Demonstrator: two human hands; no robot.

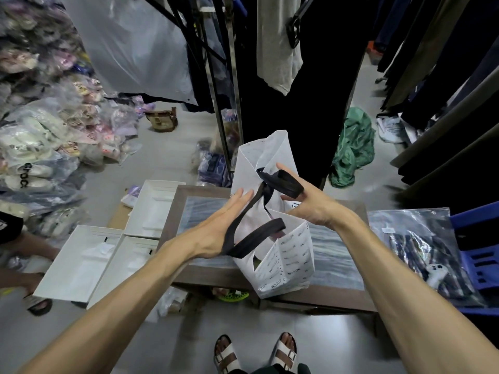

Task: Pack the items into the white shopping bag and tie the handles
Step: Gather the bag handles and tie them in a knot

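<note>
Now the white shopping bag [280, 255] stands on the surface [334, 255] seemingly packed, and both black handles [259, 238] are crossing, looped over the open left hand [221, 225] and the spread right hand [307, 203], so the knot isn't finished yet.

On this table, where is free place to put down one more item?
Bare tabletop lies left of the white bag, under the left hand, and right of the bag, before the clear-wrapped package. The floor at far left is crowded with plastic bags.
</note>
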